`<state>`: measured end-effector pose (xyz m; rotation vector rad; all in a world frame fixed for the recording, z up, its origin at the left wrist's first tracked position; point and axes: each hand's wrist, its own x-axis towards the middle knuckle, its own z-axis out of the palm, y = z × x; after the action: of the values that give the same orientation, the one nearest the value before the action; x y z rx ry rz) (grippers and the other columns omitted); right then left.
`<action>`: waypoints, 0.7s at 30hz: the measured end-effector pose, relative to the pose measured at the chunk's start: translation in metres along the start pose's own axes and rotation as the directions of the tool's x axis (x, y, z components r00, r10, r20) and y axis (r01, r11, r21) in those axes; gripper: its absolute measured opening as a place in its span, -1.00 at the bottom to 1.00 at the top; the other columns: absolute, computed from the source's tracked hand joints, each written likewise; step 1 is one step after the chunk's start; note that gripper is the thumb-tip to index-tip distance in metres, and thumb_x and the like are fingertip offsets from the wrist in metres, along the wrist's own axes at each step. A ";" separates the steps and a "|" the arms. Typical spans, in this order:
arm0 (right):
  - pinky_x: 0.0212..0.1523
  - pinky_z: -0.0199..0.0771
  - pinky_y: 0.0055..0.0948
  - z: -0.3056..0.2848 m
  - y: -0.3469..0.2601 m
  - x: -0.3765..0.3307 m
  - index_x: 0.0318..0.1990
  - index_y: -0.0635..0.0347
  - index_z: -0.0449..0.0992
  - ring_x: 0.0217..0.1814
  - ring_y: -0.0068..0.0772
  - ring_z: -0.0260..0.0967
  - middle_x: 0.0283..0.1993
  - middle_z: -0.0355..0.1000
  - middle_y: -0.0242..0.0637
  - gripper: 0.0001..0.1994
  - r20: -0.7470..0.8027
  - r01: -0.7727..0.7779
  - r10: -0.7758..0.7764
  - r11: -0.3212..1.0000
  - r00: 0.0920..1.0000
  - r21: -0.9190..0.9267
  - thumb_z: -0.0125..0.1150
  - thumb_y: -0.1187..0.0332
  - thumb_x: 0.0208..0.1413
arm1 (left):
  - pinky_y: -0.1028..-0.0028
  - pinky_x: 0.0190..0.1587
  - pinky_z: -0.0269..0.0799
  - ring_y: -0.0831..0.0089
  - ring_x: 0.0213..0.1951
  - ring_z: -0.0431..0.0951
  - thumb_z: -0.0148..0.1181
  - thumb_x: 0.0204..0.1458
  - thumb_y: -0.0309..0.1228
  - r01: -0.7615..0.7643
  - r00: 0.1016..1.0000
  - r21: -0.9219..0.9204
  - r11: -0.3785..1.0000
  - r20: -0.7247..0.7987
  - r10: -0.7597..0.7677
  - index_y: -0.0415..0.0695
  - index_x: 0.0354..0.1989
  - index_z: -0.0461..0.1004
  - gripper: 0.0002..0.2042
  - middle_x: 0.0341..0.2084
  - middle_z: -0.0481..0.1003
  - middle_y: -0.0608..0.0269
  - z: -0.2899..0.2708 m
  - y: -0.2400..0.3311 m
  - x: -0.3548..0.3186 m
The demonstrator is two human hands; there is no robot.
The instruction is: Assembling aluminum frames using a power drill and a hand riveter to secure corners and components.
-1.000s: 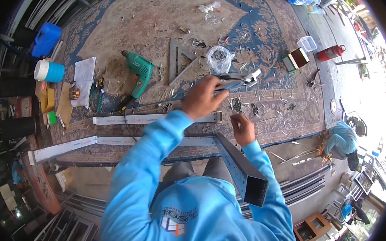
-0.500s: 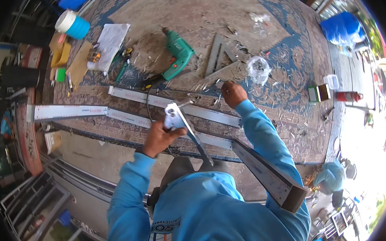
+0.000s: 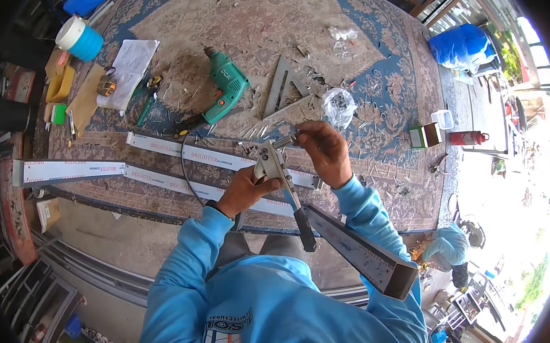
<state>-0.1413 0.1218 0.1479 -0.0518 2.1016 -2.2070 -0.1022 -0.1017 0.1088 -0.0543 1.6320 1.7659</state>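
My left hand (image 3: 248,191) is closed round the silver head of a hand riveter (image 3: 273,164), whose black-gripped handle slants down toward me. Close to the tool's nose, my right hand (image 3: 326,152) pinches a small metallic piece (image 3: 295,138), too small to name surely. Beneath both hands lie two long white-filmed metal profiles: a straight one (image 3: 207,156) and, nearer me, an angled one (image 3: 74,169). A brown-edged profile end (image 3: 363,248) sticks out toward my right forearm. A green power drill (image 3: 227,85) rests beyond the hands, beside a metal set square (image 3: 284,89).
Rivets and metal scraps litter the carpet-covered table (image 3: 239,21). A clear plastic bag (image 3: 339,108) lies past my right hand. Pliers (image 3: 149,100), a tape measure (image 3: 107,86), papers (image 3: 129,73) and a blue-white jug (image 3: 79,38) are at left. Another person (image 3: 446,247) crouches at lower right.
My right hand has lifted off the table toward the riveter with a small piece in its fingers. The riveter has moved right in my left hand. The whole view has shifted slightly.
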 end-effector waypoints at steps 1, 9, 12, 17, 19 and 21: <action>0.03 0.52 -0.49 0.001 -0.001 -0.001 -0.01 0.35 0.48 -0.05 -0.52 0.53 -0.15 0.56 -0.25 -0.82 0.002 0.013 -0.013 1.000 1.000 0.002 0.15 0.60 0.26 | 0.50 -0.24 0.43 0.62 -0.33 0.48 0.45 0.02 -0.11 -0.017 1.000 -0.006 1.000 0.017 0.017 -0.15 -0.13 0.62 -0.61 -0.39 0.58 0.41 0.001 0.000 0.000; 0.01 0.56 -0.42 0.001 0.001 -0.004 -0.03 0.33 0.39 -0.04 -0.42 0.54 -0.13 0.57 -0.15 -0.83 -0.167 0.092 -0.043 0.951 0.985 0.296 0.19 0.56 0.26 | 0.55 -0.37 0.35 0.67 -0.42 0.41 0.43 0.01 0.04 0.004 0.999 0.027 1.000 0.035 -0.005 -0.10 -0.16 0.63 -0.55 -0.49 0.50 0.45 0.007 0.002 0.002; 0.02 0.56 -0.42 -0.001 0.006 -0.005 -0.02 0.32 0.38 -0.05 -0.42 0.54 -0.12 0.57 -0.15 -0.82 -0.154 0.102 -0.060 0.953 0.986 0.284 0.18 0.56 0.27 | 0.55 -0.41 0.32 0.67 -0.46 0.39 0.43 0.00 0.06 -0.020 0.998 0.032 0.999 0.066 0.017 -0.10 -0.18 0.63 -0.54 -0.52 0.47 0.48 0.007 0.002 0.002; 0.02 0.55 -0.45 0.003 0.007 -0.009 -0.05 0.31 0.43 -0.07 -0.47 0.53 -0.11 0.57 -0.18 -0.85 -0.169 0.154 -0.108 0.946 0.980 0.285 0.20 0.55 0.26 | 0.55 -0.39 0.33 0.67 -0.44 0.40 0.43 0.00 0.07 0.009 0.996 0.061 0.998 0.083 -0.014 -0.10 -0.17 0.63 -0.53 -0.50 0.49 0.47 0.007 -0.002 0.003; -0.05 0.54 -0.47 0.002 0.001 -0.010 -0.15 0.29 0.51 -0.11 -0.51 0.52 -0.12 0.57 -0.26 -0.92 -0.081 0.172 -0.173 0.985 0.982 -0.023 0.25 0.54 0.24 | 0.55 -0.36 0.36 0.66 -0.41 0.42 0.43 0.00 0.06 0.023 0.996 0.061 0.998 0.088 -0.029 -0.11 -0.15 0.62 -0.53 -0.48 0.50 0.45 0.009 -0.001 0.003; -0.10 0.53 -0.49 -0.001 -0.007 -0.011 -0.19 0.30 0.52 -0.13 -0.52 0.52 -0.12 0.57 -0.26 -0.92 -0.092 0.121 -0.129 0.988 0.987 -0.092 0.28 0.53 0.21 | 0.54 -0.28 0.42 0.63 -0.34 0.47 0.44 0.03 -0.03 -0.202 0.979 0.088 0.975 0.012 0.202 -0.14 -0.08 0.59 -0.54 -0.38 0.56 0.40 0.010 0.002 0.001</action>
<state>-0.1306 0.1241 0.1554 -0.0857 2.3055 -2.2288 -0.0998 -0.0920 0.1123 0.1607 1.7639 1.8390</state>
